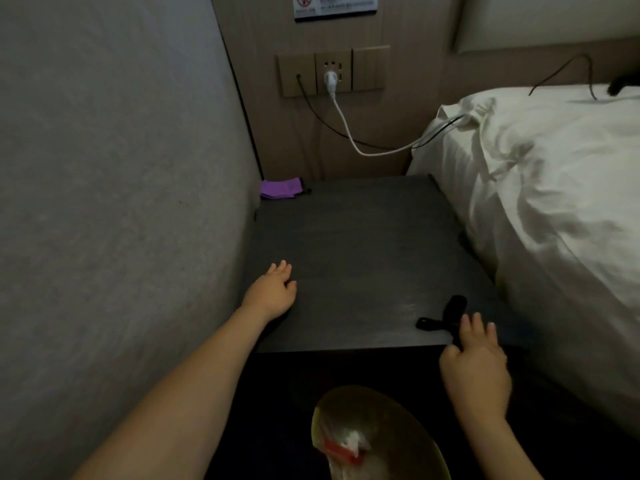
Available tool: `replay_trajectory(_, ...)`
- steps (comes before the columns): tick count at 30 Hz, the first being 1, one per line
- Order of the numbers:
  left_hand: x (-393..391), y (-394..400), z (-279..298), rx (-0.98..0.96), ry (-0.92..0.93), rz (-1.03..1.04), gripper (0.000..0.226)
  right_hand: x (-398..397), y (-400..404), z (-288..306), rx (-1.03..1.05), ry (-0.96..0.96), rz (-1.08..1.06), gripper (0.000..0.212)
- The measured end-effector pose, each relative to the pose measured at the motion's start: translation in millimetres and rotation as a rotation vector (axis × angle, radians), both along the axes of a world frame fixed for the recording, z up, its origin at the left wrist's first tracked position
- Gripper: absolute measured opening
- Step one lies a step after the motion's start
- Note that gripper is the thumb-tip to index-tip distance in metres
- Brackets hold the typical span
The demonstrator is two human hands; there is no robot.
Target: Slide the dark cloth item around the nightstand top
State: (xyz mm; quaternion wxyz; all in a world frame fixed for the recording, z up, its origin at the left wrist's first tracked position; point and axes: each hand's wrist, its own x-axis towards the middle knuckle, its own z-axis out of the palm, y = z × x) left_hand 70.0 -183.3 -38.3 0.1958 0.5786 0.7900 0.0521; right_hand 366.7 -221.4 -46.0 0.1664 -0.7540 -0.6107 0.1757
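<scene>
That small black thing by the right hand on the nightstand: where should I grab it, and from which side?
Probably pinch the black item at its bulkier upright end, coming from the front edge with the right hand. It lies flat on the nightstand, its thin strap trailing left.

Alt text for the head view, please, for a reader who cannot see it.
Right hand touches a small black strap-like item at the front edge of a dark bedside table; left hand rests open on the table's left side. A white bed stands to the right.
</scene>
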Motion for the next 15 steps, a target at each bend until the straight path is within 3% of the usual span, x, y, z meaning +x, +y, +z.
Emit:
replay_trajectory(7,-11,8,13,-0.078,-0.003,-0.037,0.047,-83,-31,5,-0.001,-0.001,0.212,0.062)
replay_trajectory(15,-23,15,19,0.094,0.0,0.071,0.033,-191,-58,-5,0.092,0.038,0.609,0.065)
